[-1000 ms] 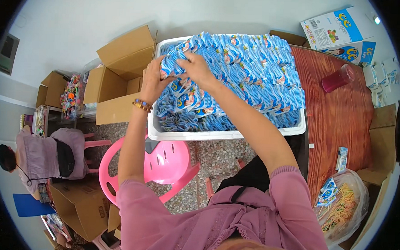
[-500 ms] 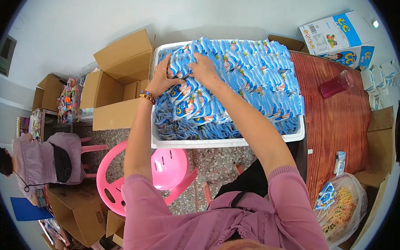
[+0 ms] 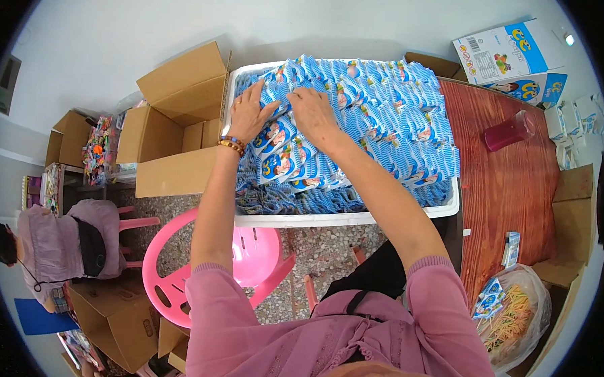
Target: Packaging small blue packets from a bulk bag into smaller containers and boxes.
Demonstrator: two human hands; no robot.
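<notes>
A white rectangular tub point(image 3: 300, 220) is filled with rows of small blue-and-white printed snack packets point(image 3: 393, 118), standing tightly side by side. My left hand point(image 3: 249, 113) rests on the packets at the tub's left side, fingers stretched out and thumb apart. Bead bracelets circle that wrist. Close to its right, my right hand point(image 3: 313, 116) lies over the packets, palm down with fingers extended. A short line of packets shows between the two hands. Both hands touch the packets, and what lies under the palms is hidden.
An open cardboard box point(image 3: 176, 173) adjoins the tub's left side. Right of it, a reddish wooden table point(image 3: 504, 184) holds a red cup point(image 3: 510, 132) and a plastic bag of coloured sticks point(image 3: 512, 322). A pink chair point(image 3: 255, 257) stands below; another person point(image 3: 50, 248) sits at left.
My right hand has loosened and flattened over the packets, shifting slightly right and down. The left hand has slid a little downward, its fingers straighter.
</notes>
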